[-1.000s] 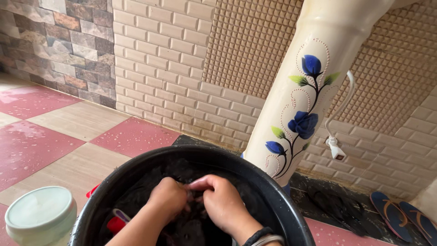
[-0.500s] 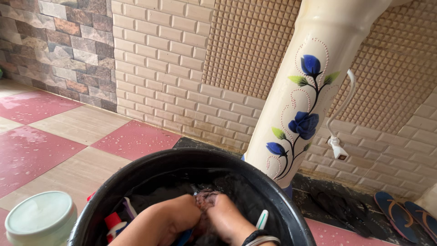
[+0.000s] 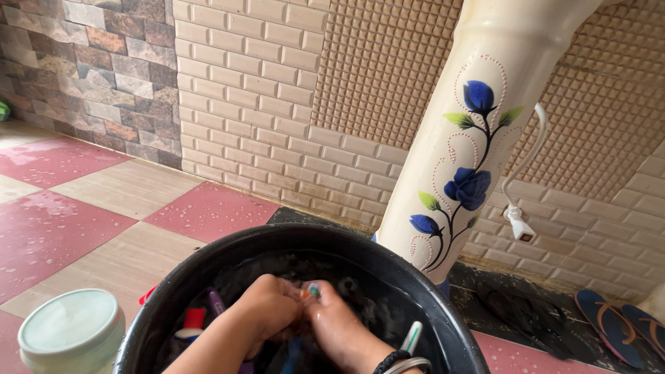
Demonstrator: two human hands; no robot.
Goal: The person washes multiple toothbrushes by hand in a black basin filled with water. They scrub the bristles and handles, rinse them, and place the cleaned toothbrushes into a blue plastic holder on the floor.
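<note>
A big black tub (image 3: 208, 266) fills the bottom centre, with dark water and dark wet cloth (image 3: 388, 315) in it. My left hand (image 3: 267, 308) and my right hand (image 3: 332, 325) are pressed together inside the tub, both closed on a bunched piece of wet cloth with a small coloured bit (image 3: 309, 291) showing between the fingers. A red and white piece (image 3: 192, 320) lies at the tub's left side. Near my right wrist a white and green stick-like thing (image 3: 410, 338) pokes up. My right wrist wears a black band and a metal bangle.
A white lidded plastic jar (image 3: 69, 332) stands left of the tub. A cream pedestal with blue flowers (image 3: 464, 152) rises behind it, with a white hose and nozzle (image 3: 519, 225) hanging beside. Blue sandals (image 3: 616, 322) and dark slippers (image 3: 516, 312) lie at right. Wet red and beige floor tiles (image 3: 83, 208) spread left.
My hands kept rubbing the cloth in the tub, first drawing nearer to me, then shifting slightly forward again. A coloured bit now shows between my fingers. The view shifted slightly.
</note>
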